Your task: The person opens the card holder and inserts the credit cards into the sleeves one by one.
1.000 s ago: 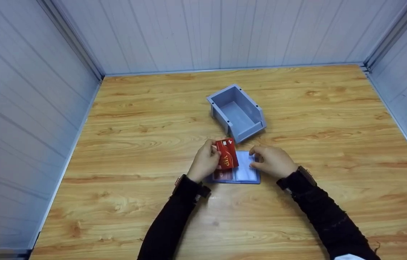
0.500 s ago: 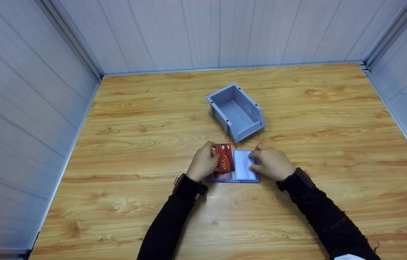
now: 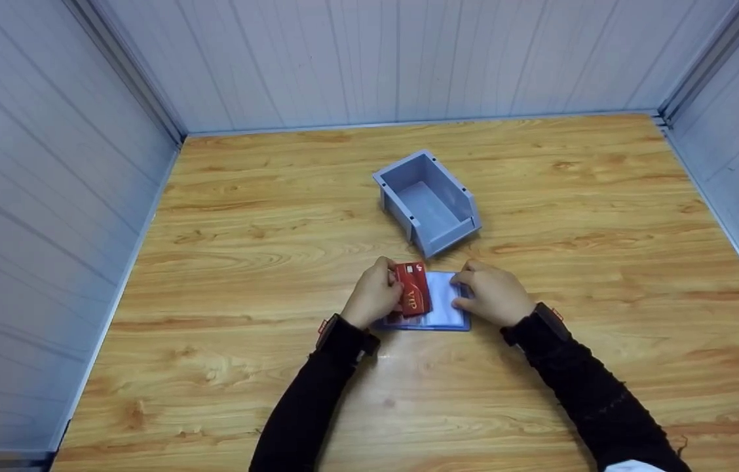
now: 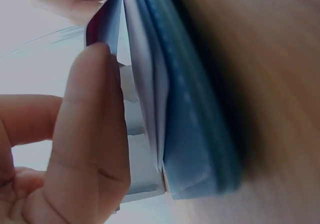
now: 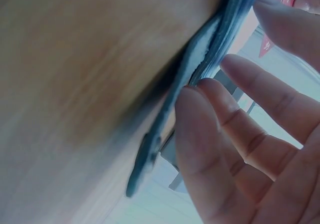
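My left hand (image 3: 373,296) pinches a red VIP card (image 3: 413,288) between thumb and fingers. The card overlaps the left side of an open blue card holder (image 3: 446,308) with clear sleeves. From the left wrist, the card's edge (image 4: 100,27) shows at a fingertip, close beside the layered sleeves (image 4: 150,79). At the holder's right edge is my right hand (image 3: 494,293), its fingers loosely bent. In the right wrist view, its fingertips touch the blue cover (image 5: 172,92) and page edges, not wrapped round them. Another reddish card lies in the left sleeve, mostly covered.
A grey plastic bin (image 3: 432,204) stands just behind the holder, its low front facing it. The wood-grain table (image 3: 245,216) is bounded by pale panel walls (image 3: 363,59) at the back and both sides.
The red card has come down over the holder's left side, dipping left and then slightly right. My right hand has settled onto the holder's right edge. The bin has stayed put.
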{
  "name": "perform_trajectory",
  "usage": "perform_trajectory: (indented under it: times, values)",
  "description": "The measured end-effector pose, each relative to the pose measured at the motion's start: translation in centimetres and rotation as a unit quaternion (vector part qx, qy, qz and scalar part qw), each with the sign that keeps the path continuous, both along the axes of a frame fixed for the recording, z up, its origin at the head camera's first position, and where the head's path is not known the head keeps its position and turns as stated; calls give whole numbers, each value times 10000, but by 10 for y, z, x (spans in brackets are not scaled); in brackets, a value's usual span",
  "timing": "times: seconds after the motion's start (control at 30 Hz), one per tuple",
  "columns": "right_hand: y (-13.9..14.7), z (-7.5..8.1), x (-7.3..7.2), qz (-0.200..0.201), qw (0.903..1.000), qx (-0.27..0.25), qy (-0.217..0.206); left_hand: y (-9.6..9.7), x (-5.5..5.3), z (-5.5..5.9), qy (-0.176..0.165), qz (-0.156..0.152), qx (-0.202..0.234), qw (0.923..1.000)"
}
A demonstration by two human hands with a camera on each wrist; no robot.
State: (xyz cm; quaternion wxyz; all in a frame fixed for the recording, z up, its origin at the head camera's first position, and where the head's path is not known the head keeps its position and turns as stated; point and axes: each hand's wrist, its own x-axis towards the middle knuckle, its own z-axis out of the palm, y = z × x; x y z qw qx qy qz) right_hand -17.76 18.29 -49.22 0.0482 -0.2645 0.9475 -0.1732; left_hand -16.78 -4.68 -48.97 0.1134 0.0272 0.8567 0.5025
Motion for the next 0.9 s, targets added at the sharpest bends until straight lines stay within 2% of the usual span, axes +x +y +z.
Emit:
perform_trajectory:
  times: [0.23,0.4,0.63,0.9]
  values:
    - [0,0,1,-51,10000,-21,32,3,2,1,-126,-211,-82,9997]
    - [0,0,1,-86,9999,-36,53,6,1,0,-53,-349,-185,9992]
    - [0,0,0,-110,9999,-55,-19,9,0,0,-27,-393,-367,9985]
    - [2,-1,-3,-225,9994,-228,-115,10,-2,-1,167,-485,-731,9960]
